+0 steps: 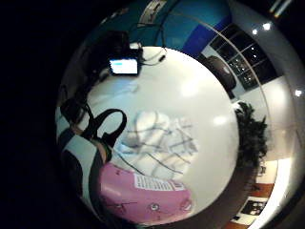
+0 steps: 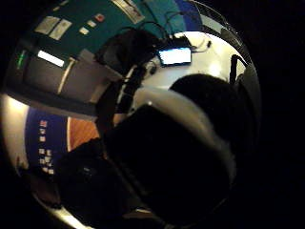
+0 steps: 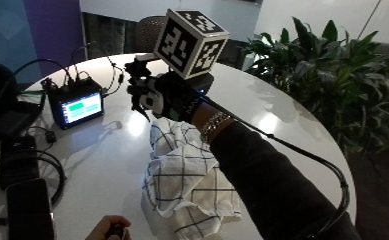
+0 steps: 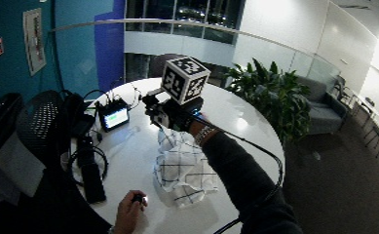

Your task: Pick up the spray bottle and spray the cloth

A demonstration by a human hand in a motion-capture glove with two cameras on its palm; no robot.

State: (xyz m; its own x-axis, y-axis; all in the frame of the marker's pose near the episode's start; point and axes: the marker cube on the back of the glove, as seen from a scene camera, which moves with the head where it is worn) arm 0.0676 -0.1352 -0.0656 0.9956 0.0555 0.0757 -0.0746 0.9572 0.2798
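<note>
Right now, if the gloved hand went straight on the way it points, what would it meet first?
Probably the cables beyond the screen. The right hand, gripping the bottle, is raised above the table. Depth unclear.

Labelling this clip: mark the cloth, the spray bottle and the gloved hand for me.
cloth [image 3: 184, 180], outside view, middle of the checked fabric.
spray bottle [image 1: 143, 198], little finger side palm view, pink body.
gloved hand [image 3: 167, 100], outside view, back of the glove.
</note>
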